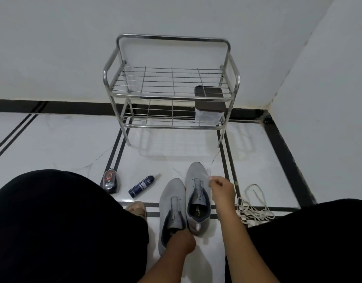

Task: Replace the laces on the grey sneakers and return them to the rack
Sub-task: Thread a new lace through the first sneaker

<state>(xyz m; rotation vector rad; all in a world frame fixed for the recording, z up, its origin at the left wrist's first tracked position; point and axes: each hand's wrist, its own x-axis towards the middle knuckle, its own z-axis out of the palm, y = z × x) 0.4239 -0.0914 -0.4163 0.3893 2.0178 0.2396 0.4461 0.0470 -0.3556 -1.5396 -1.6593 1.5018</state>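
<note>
Two grey sneakers stand side by side on the white floor, toes pointing away from me, with no laces in their eyelets. My left hand [181, 242] grips the heel collar of the left sneaker [172, 193]. Over the right sneaker [196, 174], my right hand [222, 190] pinches a thin translucent piece [210, 178]; I cannot tell what it is. A loose pile of white laces [255, 209] lies on the floor right of the shoes. The steel rack [172, 78] stands against the wall behind them, its top shelf bare.
A clear box with a brown lid [209, 107] sits at the right of the rack's lower shelf. A shoe-polish sponge [109, 180] and a dark spray bottle [141, 185] lie left of the sneakers. My sandalled foot [136, 208] and black-clad knees flank the shoes.
</note>
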